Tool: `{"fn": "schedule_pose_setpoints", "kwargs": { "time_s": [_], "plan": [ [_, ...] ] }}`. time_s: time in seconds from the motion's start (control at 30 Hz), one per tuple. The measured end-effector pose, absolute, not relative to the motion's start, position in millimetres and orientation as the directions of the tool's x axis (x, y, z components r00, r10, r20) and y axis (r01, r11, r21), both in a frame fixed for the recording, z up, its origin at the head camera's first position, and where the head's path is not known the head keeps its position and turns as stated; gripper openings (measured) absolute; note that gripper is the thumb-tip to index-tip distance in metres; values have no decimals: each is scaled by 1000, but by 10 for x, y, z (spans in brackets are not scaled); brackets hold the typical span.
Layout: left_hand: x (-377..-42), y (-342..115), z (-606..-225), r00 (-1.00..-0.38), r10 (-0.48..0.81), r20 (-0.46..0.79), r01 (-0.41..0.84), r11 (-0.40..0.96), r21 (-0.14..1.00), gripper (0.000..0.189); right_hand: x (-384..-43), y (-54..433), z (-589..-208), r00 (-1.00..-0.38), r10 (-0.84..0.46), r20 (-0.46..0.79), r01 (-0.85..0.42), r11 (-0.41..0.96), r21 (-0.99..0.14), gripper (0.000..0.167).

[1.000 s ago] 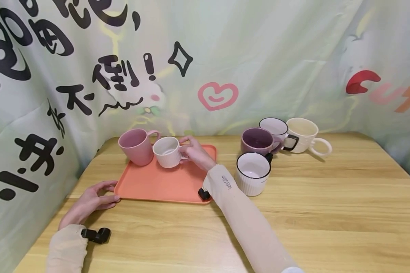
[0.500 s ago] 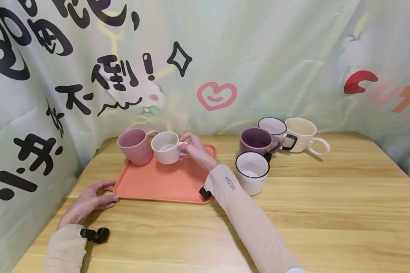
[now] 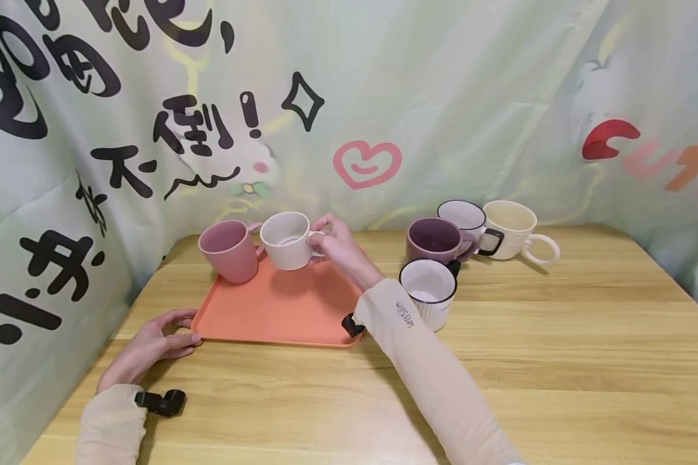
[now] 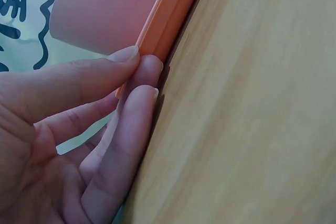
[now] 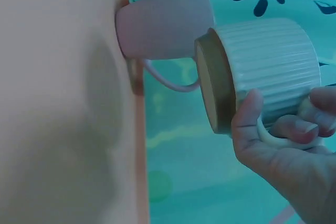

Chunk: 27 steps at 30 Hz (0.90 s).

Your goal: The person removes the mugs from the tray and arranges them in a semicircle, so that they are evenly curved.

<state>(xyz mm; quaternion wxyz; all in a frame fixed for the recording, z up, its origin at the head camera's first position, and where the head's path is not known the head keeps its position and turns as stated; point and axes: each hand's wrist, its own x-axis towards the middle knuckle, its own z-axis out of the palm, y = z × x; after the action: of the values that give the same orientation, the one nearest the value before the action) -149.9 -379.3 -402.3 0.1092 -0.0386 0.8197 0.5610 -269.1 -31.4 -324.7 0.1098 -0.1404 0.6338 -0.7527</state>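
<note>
A white ribbed mug (image 3: 286, 250) is held by its handle in my right hand (image 3: 346, 253). It is lifted clear of the orange tray (image 3: 273, 313), and its unglazed brown base (image 5: 218, 82) shows in the right wrist view. My left hand (image 3: 154, 342) pinches the tray's near left corner, thumb on the rim and fingertips below, as the left wrist view shows. On the tray's far left part stands a pink mug (image 3: 231, 253), upright, just left of the held mug.
To the right of the tray several mugs stand close together: a white ribbed one with a dark rim (image 3: 432, 297), a purple one (image 3: 435, 240), a white one with a black handle (image 3: 462, 215) and a cream one (image 3: 508, 226). A printed cloth (image 3: 454, 97) hangs behind the wooden table (image 3: 587, 361).
My right hand has raised the white ribbed mug from the tray, up and slightly to the right. The left hand stays at the tray's corner.
</note>
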Motion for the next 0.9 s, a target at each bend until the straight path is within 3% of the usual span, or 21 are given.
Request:
{"fn": "schedule_pose_setpoints", "kwargs": {
  "time_s": [0.33,0.9],
  "plan": [
    [-1497,-3788,-4009,-974,53,-222,-187,373,909,72,-2573,-175,-3001,-957,-287,31,7,-131,-991,14],
    [-1486,-3789,-4002,-974,61,-217,-180,368,912,72,-2430,198,-2674,-972,-213,97,-47,-228,-972,17]
  ]
}}
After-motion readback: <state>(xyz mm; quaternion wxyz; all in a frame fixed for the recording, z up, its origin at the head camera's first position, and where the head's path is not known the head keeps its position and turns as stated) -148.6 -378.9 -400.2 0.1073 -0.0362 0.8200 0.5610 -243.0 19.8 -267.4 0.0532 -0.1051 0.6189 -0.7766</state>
